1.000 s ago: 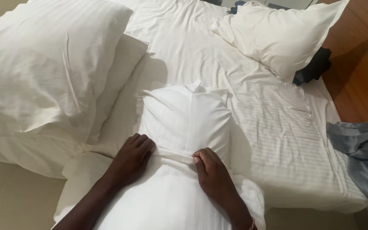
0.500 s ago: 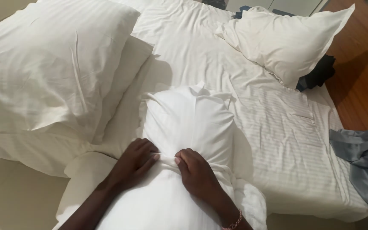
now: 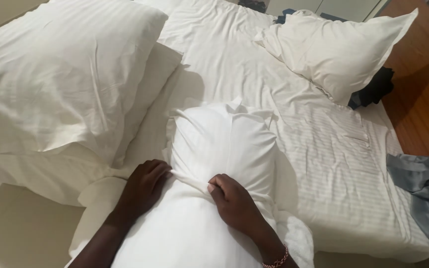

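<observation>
1. The left hand [image 3: 142,191] lies with fingers curled against the left side of a white pillow [image 3: 222,144], gripping the edge of the pillowcase [image 3: 189,233] where it bunches into a ridge.
2. The right hand [image 3: 234,201] is closed in a loose fist on that same ridge of fabric, just beside the left, knuckles up; a thin bracelet [image 3: 276,260] shows at the wrist.
3. The pillow stands on end at the near edge of the bed, its upper half bare and its lower half inside the pillowcase, which pools towards the person's body.
4. Under it spreads a white striped sheet [image 3: 323,164], wrinkled, covering the mattress.
5. To the left, touching the sheet, two large white pillows [image 3: 60,74] lie stacked one on the other.
6. Farther off at the upper right rests another white pillow [image 3: 338,49], tilted, with dark clothing [image 3: 376,89] tucked just beside its lower corner.
7. A grey-blue cloth [image 3: 425,193] hangs over the bed's right edge, and past it is a brown wooden floor [image 3: 423,74].
</observation>
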